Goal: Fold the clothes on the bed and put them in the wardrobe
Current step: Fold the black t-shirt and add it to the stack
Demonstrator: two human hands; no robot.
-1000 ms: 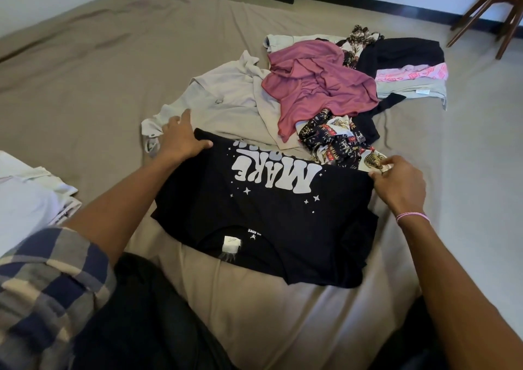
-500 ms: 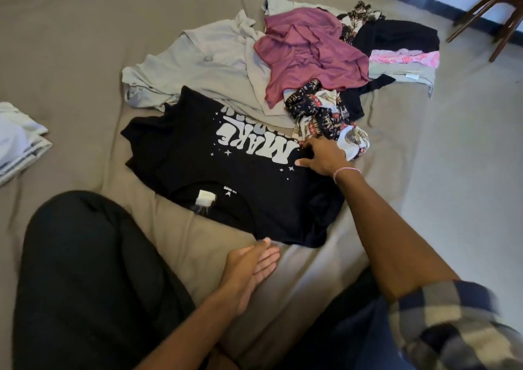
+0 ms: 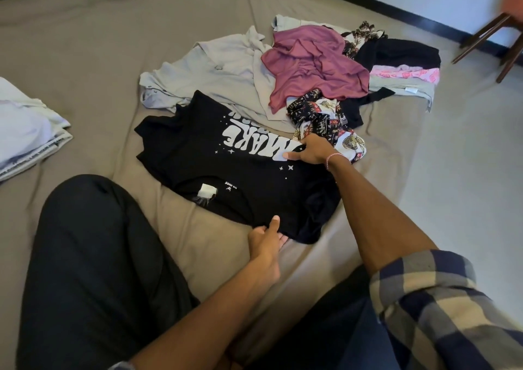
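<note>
A black T-shirt [image 3: 203,160] with white lettering lies half-folded on the brown bed [image 3: 85,44] in front of me. My left hand [image 3: 266,239] pinches its near hem, thumb on top and fingers tucked under the cloth. My right hand [image 3: 311,151] grips the shirt's far right edge by the lettering, next to a patterned garment [image 3: 325,115]. Behind the shirt lies a loose pile: a grey shirt [image 3: 215,72], a maroon top [image 3: 311,64], a black garment [image 3: 396,52] and a pink piece [image 3: 407,73].
A folded white stack [image 3: 25,137] sits at the bed's left edge. My dark-trousered knee [image 3: 93,256] rests on the bed near me. The grey floor [image 3: 467,157] runs along the right, with wooden chair legs [image 3: 492,38] at the top right.
My left hand left the shirt's far left corner, dropped to the bed near me, then took hold of the near hem. My right hand shifted left along the far edge onto the lettering.
</note>
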